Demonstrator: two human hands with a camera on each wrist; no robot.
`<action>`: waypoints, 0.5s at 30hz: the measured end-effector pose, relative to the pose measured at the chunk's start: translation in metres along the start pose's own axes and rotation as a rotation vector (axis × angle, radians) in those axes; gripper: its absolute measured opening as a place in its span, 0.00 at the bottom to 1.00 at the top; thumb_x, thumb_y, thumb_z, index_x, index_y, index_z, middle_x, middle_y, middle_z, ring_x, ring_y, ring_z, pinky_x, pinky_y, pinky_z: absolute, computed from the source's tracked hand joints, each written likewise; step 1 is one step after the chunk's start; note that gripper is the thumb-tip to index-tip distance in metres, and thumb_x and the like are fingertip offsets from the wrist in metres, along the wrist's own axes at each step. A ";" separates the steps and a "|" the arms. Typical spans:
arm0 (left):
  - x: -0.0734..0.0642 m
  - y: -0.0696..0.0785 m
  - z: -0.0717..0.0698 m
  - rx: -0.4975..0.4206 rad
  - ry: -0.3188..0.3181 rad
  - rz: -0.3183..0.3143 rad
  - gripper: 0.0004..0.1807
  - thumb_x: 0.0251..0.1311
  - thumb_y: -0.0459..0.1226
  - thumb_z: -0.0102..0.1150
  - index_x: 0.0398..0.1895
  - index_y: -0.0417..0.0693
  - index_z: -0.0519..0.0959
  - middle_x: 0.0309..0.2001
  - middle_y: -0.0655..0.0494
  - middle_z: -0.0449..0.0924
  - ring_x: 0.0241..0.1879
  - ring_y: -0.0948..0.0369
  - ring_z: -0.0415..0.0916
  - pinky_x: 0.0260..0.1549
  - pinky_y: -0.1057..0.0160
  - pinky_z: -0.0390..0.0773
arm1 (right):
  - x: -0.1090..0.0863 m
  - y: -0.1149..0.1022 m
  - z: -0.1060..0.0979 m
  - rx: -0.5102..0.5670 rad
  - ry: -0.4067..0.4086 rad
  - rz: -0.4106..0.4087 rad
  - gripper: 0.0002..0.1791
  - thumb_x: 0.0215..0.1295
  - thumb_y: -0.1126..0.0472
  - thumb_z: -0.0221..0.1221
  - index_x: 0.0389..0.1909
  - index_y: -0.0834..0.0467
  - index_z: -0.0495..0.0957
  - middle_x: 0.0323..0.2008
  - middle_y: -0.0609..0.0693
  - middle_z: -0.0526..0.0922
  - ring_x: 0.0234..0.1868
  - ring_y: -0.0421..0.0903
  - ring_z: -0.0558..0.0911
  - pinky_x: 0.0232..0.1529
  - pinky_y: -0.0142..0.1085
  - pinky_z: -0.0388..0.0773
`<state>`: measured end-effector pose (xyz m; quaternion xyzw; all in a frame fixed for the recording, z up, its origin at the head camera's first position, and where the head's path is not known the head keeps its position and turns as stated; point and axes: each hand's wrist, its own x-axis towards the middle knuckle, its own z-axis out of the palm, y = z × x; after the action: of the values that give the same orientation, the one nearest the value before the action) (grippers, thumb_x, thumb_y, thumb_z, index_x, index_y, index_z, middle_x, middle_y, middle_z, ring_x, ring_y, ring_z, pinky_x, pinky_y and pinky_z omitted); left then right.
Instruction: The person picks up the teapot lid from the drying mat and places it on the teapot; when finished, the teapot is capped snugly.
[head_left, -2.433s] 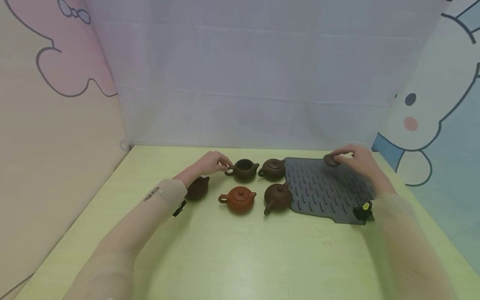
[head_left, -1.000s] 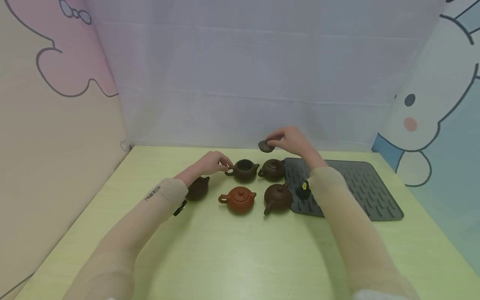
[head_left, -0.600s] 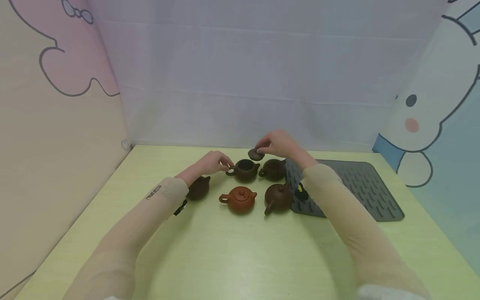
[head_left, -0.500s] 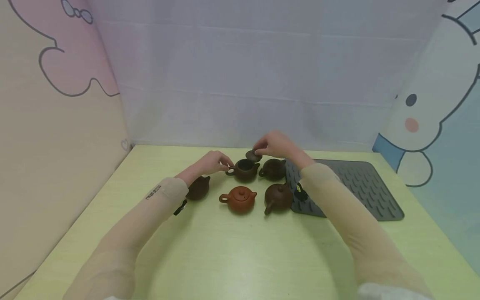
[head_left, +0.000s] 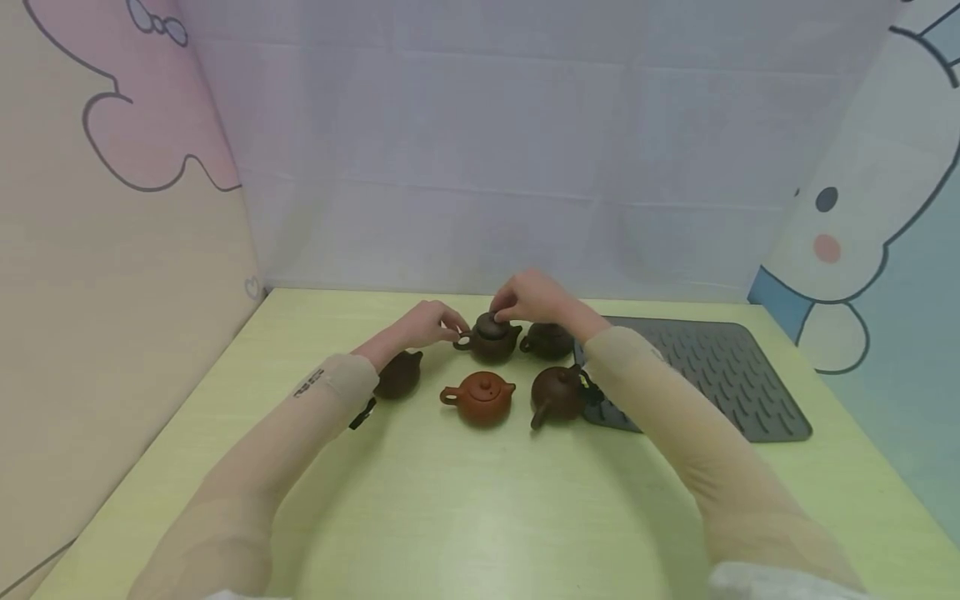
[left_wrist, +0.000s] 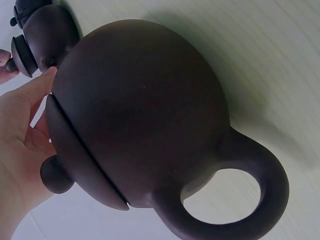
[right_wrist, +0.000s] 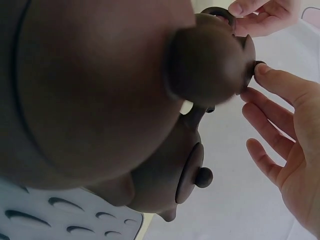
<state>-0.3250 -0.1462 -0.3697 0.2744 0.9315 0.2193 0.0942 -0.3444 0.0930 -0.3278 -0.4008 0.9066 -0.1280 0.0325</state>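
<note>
My left hand [head_left: 426, 323] pinches the handle of a dark brown teapot [head_left: 492, 348] in the back row. Its round lid [right_wrist: 248, 67] is held by the knob between thumb and fingers of my right hand [head_left: 534, 296]. That lid sits right at the pot's mouth, slightly tilted in the left wrist view. An orange-red teapot [head_left: 483, 402] with its lid on stands in front. Close to the left wrist camera is another lidded dark teapot [left_wrist: 145, 100], beneath my left forearm in the head view.
Two more lidded dark teapots stand to the right: one behind [right_wrist: 162, 175], partly hidden by my right hand in the head view, and one in front [head_left: 557, 393]. A grey ridged mat [head_left: 720, 367] lies at right, partly under my right sleeve. Cloth hangs behind the table.
My right hand has carried the lid left from over the grey mat, past the back right teapot, and down onto the open teapot's mouth. My left hand has stayed at the handle.
</note>
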 end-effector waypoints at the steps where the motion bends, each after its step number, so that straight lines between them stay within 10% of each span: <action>1: 0.001 0.000 0.000 0.001 0.002 -0.001 0.12 0.64 0.34 0.61 0.48 0.50 0.86 0.47 0.54 0.88 0.50 0.54 0.83 0.50 0.54 0.80 | 0.001 0.000 0.001 -0.013 0.000 0.000 0.11 0.65 0.55 0.64 0.45 0.53 0.88 0.43 0.49 0.90 0.46 0.46 0.88 0.51 0.41 0.82; 15: 0.001 -0.002 0.002 0.005 0.007 0.015 0.12 0.64 0.35 0.61 0.48 0.51 0.86 0.47 0.53 0.88 0.48 0.54 0.84 0.50 0.54 0.80 | 0.002 0.000 0.007 -0.009 -0.041 0.007 0.10 0.64 0.57 0.65 0.45 0.53 0.88 0.43 0.49 0.90 0.45 0.45 0.88 0.50 0.40 0.82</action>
<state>-0.3261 -0.1463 -0.3724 0.2808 0.9303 0.2186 0.0886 -0.3449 0.0897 -0.3344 -0.4005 0.9076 -0.1157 0.0497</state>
